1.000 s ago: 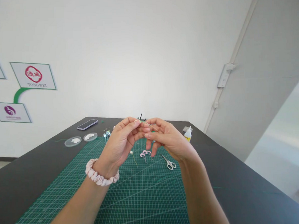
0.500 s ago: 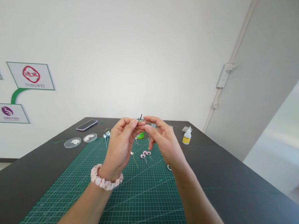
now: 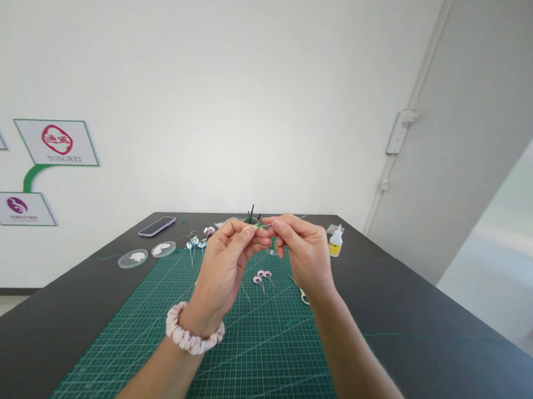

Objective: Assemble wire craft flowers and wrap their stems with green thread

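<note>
Thumb and fingers of my left hand (image 3: 223, 267) pinch a thin green wire-like strand (image 3: 259, 226). My right hand (image 3: 308, 251) is closed just to the right, its thumb and forefinger gripping the strand's other side. A short length shows between the fingertips; the rest is hidden by the fingers. Both hands are raised above the green cutting mat (image 3: 252, 361). Below them on the mat lie small pink flower pieces (image 3: 262, 276) with thin wire stems. White-handled scissors (image 3: 304, 297) lie partly behind my right wrist.
Left of the hands are pale blue petal pieces (image 3: 195, 245), purple ones (image 3: 209, 231), clear dishes holding white pieces (image 3: 133, 259) (image 3: 163, 249) and a phone (image 3: 157, 226). A yellow-labelled glue bottle (image 3: 335, 244) stands at right. Dark tools (image 3: 251, 213) stick up behind the hands.
My right hand's fingers, spread apart before, have closed in a pinch on the strand and come nearer my left fingertips. Both hands sit slightly lower in view.
</note>
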### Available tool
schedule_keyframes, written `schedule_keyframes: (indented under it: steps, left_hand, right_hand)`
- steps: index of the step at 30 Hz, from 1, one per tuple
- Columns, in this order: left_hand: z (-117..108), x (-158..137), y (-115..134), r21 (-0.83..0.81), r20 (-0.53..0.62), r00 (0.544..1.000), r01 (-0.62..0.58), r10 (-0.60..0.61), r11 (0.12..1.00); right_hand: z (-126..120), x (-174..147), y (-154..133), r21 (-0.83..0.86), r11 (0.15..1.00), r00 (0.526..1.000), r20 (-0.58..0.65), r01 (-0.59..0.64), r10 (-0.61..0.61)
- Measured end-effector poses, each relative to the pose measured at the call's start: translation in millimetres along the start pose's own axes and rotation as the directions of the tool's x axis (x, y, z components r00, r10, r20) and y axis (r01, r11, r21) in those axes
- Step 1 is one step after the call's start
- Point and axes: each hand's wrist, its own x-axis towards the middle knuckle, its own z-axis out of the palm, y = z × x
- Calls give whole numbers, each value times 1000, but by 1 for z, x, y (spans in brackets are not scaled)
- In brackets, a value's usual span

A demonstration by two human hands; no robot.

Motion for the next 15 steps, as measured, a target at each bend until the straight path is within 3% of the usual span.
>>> schedule_keyframes:
  steps: [4, 11, 15]
  left_hand:
    - [-2, 0, -1, 21, -14, 1000, -1, 1, 1000]
    - [-4, -1, -3, 29, -26, 1000, -11, 12, 1000]
    - [-3, -2, -3, 42, -17, 1000, -16, 17, 999]
  right_hand:
    - [-4, 1, -2, 26, 999, 999, -34, -22, 23]
    - [11, -6, 0, 72, 997, 966, -256, -16, 34]
    - [16, -7, 0, 95, 995, 956, -293, 24, 4]
